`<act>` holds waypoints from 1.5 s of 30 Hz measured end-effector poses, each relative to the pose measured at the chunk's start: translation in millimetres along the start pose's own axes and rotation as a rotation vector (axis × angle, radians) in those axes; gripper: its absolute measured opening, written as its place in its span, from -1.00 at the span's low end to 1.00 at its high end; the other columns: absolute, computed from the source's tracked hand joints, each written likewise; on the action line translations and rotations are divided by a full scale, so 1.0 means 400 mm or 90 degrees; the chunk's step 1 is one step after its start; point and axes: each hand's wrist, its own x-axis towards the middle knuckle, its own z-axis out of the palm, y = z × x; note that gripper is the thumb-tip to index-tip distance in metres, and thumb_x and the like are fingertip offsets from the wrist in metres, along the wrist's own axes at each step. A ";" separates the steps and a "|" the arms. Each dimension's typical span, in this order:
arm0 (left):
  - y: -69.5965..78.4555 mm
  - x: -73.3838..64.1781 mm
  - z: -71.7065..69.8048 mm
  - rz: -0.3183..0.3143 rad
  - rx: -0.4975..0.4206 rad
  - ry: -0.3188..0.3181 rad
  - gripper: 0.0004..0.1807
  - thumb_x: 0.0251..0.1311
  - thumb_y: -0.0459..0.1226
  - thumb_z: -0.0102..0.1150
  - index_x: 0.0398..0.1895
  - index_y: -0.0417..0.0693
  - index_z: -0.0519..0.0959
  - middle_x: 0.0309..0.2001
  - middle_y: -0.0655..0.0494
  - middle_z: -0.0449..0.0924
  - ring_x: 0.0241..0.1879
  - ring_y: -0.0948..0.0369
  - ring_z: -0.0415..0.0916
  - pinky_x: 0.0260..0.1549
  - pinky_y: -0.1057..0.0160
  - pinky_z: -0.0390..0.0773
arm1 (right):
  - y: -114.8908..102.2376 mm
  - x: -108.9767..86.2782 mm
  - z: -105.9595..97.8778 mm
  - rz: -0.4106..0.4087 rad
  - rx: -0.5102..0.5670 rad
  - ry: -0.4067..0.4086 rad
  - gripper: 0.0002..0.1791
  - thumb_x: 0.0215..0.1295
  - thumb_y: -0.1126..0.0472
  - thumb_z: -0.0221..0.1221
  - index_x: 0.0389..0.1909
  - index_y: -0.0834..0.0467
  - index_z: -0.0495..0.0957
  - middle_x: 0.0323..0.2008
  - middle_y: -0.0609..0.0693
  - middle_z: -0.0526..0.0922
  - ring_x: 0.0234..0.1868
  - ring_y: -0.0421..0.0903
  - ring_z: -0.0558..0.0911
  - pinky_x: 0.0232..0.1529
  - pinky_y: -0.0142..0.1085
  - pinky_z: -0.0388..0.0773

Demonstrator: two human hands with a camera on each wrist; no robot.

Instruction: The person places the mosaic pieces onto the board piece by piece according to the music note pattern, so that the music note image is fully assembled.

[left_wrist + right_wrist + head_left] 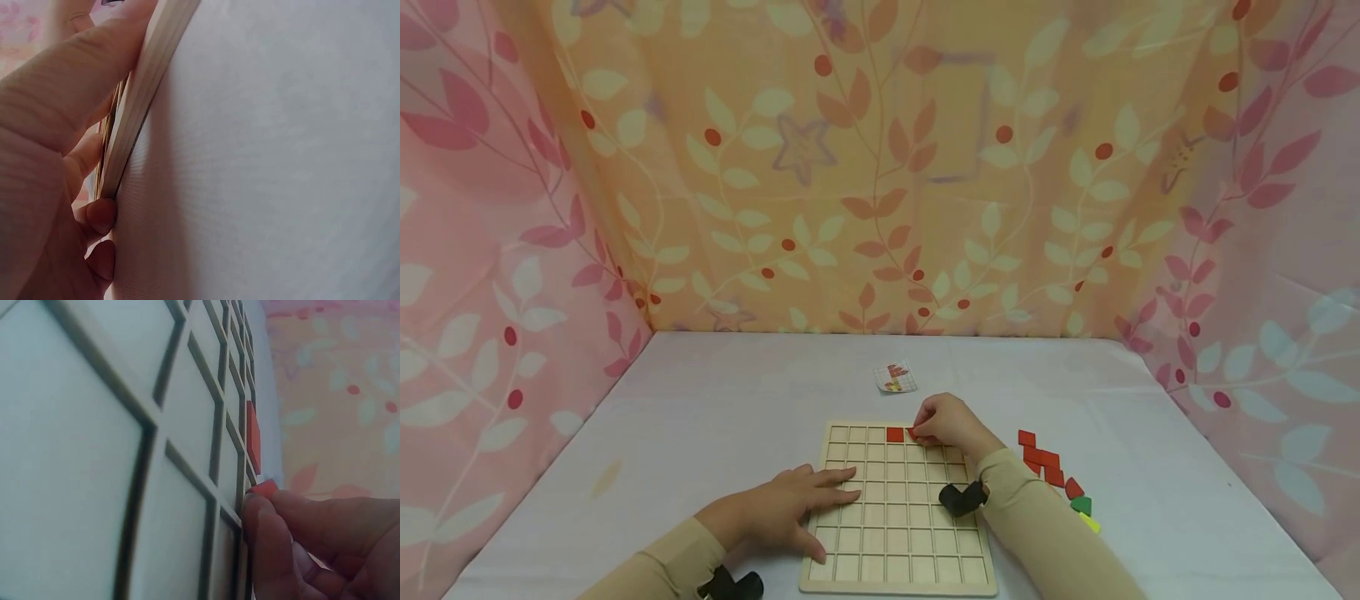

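A wooden grid board point(898, 587) lies on the white table. In its far row sits a red square tile point(895, 434), which the right wrist view shows raised a little above the dividers. Just right of it, my right hand point(951, 423) pinches a small red tile point(265, 487) between thumb and forefinger, right at the board's far edge. Most of that tile is hidden by the fingertips; a pointed corner shows. My left hand point(782, 504) rests on the board's left side with fingers spread, its thumb point(81, 69) against the wooden edge.
Several loose red tiles point(1042, 457) lie right of the board, beyond my right forearm, with a green tile point(1081, 505) and a yellow tile point(1090, 522) nearer me. A small pattern card point(895, 377) lies behind the board. Floral cloth walls point(880, 167) enclose the table.
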 end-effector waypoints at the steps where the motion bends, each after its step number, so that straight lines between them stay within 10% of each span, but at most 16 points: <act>1: 0.001 0.000 0.000 0.000 0.002 0.000 -0.14 -0.10 0.30 0.06 0.35 0.37 0.15 0.42 0.23 -0.06 0.30 -0.25 -0.05 0.09 -0.32 0.03 | 0.000 -0.001 0.001 -0.001 -0.009 0.000 -0.91 0.02 0.44 0.25 -0.56 0.30 0.53 -0.59 0.06 0.62 -0.64 -0.19 0.54 -0.55 -0.38 0.53; 45: -0.002 -0.002 0.004 0.022 -0.007 0.010 -0.15 -0.08 0.29 0.05 0.36 0.39 0.13 0.42 0.24 -0.07 0.27 -0.13 0.03 0.08 -0.30 0.05 | -0.003 -0.008 -0.037 -0.037 -0.060 -0.058 -0.95 0.10 0.34 0.23 -0.44 0.27 0.59 -0.57 0.02 0.58 -0.53 -0.14 0.53 -0.45 -0.29 0.53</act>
